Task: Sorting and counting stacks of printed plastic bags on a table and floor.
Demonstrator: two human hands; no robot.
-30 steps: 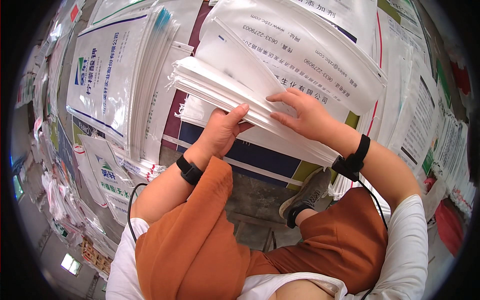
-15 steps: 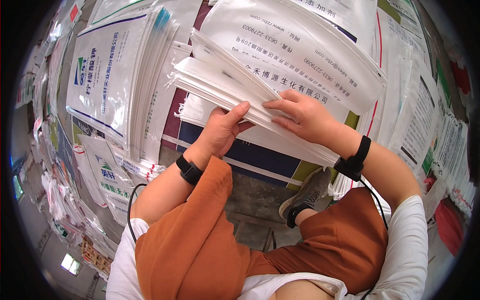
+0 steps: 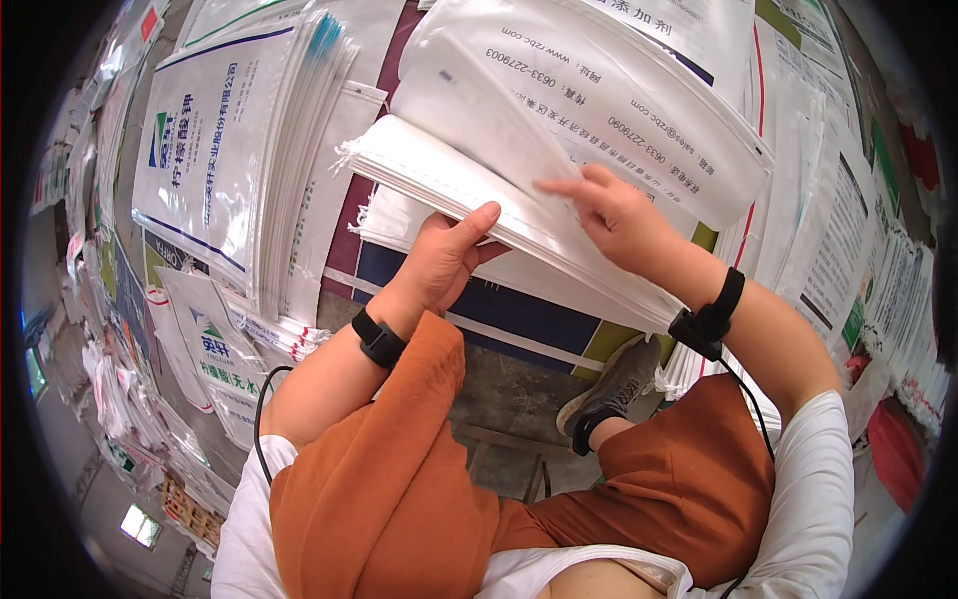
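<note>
A thick stack of white woven sacks [image 3: 469,180] lies in front of me, its layered edge facing me. My left hand [image 3: 444,262] grips that edge from below, thumb up against the layers. My right hand [image 3: 614,212] rests on top of the stack, fingers pressed on a sack and pointing left. A printed white sack [image 3: 609,110] lies over the top of the stack behind my right hand. Both wrists wear black bands.
Another pile of white sacks with blue print [image 3: 230,160] lies to the left. More printed sacks are stacked at the right [image 3: 848,230] and lower left [image 3: 220,349]. My orange-clad knees and a grey shoe [image 3: 614,384] sit over a concrete floor [image 3: 509,399].
My right hand has slid up and to the right across the top of the stack, lifting a sack's edge. My left hand has stayed on the stack's edge.
</note>
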